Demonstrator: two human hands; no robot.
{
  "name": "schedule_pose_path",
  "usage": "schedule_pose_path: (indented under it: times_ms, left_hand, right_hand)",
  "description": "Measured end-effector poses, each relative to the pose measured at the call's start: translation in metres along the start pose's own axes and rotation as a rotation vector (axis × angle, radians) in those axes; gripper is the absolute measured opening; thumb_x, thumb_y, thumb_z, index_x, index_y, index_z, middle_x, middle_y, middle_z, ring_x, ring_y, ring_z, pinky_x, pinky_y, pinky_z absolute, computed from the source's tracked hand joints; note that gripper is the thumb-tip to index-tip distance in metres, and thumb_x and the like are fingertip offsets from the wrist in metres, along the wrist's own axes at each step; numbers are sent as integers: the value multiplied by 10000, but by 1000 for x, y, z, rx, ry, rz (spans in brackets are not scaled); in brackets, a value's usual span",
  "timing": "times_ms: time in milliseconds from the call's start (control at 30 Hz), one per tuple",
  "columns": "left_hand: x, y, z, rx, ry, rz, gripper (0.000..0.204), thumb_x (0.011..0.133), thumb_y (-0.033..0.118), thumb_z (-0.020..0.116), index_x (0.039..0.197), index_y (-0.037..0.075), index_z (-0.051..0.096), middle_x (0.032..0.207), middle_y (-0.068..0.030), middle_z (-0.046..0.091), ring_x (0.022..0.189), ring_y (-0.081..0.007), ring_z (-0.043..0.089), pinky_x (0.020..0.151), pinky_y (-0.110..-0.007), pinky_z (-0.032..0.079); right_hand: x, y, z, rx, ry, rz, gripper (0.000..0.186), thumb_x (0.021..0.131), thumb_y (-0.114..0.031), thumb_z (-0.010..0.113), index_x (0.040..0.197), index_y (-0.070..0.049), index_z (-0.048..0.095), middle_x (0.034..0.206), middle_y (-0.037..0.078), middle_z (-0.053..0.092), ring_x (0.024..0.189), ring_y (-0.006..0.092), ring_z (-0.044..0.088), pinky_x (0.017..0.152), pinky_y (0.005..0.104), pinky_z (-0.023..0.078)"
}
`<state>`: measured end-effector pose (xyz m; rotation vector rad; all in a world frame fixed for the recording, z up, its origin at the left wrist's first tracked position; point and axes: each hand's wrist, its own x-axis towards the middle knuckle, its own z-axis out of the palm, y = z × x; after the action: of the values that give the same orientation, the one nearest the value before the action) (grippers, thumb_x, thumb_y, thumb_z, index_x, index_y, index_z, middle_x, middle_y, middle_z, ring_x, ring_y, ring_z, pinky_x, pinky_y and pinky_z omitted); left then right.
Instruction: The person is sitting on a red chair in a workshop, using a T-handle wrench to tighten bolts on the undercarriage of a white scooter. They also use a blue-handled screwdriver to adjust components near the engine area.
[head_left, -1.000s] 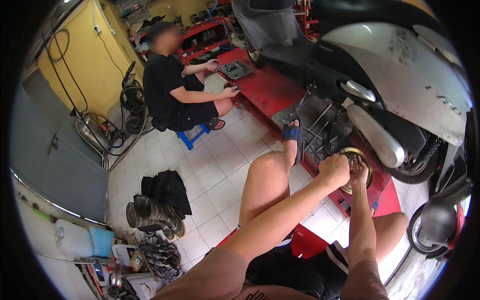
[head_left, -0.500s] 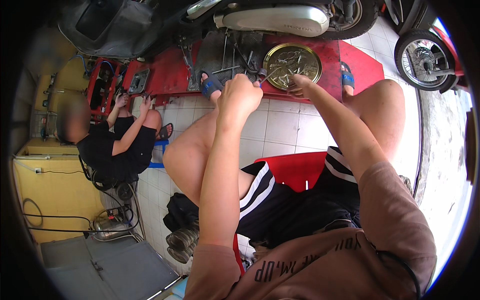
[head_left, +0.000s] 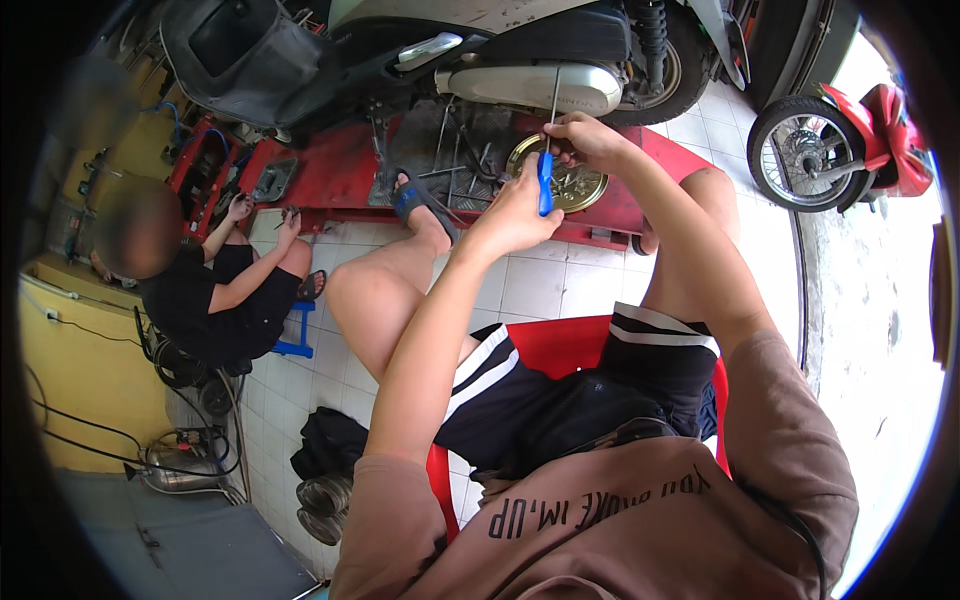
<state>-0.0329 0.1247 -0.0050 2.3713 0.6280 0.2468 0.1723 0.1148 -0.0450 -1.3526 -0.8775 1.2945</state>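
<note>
My left hand [head_left: 512, 212] is closed round the blue handle of a screwdriver [head_left: 545, 187]. Its long metal shaft points away from me, with the far end in front of the silver engine cover [head_left: 500, 86] of a scooter; whether the tip touches the cover I cannot tell. Against the shaft, just beyond the handle, the fingers of my right hand [head_left: 590, 142] are pinched. Any small part between those fingers is hidden. Beneath both hands lies a round brass-coloured tray [head_left: 598, 196] holding several small metal parts.
The scooter [head_left: 350, 75] stands over a red platform [head_left: 335, 180] with metal tools beside the tray. At the left a co-worker [head_left: 185, 280] sits on a blue stool [head_left: 293, 340], hands at the platform. A red motorbike [head_left: 885, 140] is at the right. Hoses and a compressor [head_left: 185, 465] stand lower left.
The screwdriver has swung from low over the tray to pointing away toward the engine cover. My right hand has risen from the tray to the shaft. The whole view has shifted.
</note>
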Motion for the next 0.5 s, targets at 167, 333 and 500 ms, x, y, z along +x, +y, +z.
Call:
schedule_pose_path:
  times_ms: [167,333,500]
  left_hand:
    - [16,-15,30,-37,165,167,683,758,17,645,1345,-61,305,1155,-339,515,1089,-449,531,878,-459,451]
    - [15,-22,34,23,123,-10,410,750,-21,648,1123,-88,491,888,-292,625,874,-426,625,734,-439,523]
    - [15,-30,50,139,192,15,80,727,-43,624,801,-47,652,816,-196,672,791,-343,675,678,-404,555]
  right_hand:
    - [20,20,-22,142,175,-56,216,961,-242,500,884,-61,589,651,-9,482,544,95,432,503,253,375]
    - [26,23,-12,118,250,-7,162,936,-194,523,874,-59,589,643,-6,474,525,104,422,489,261,369]
    - [26,35,-19,118,232,5,116,911,-158,542,868,-59,586,645,-8,471,531,108,420,495,263,354]
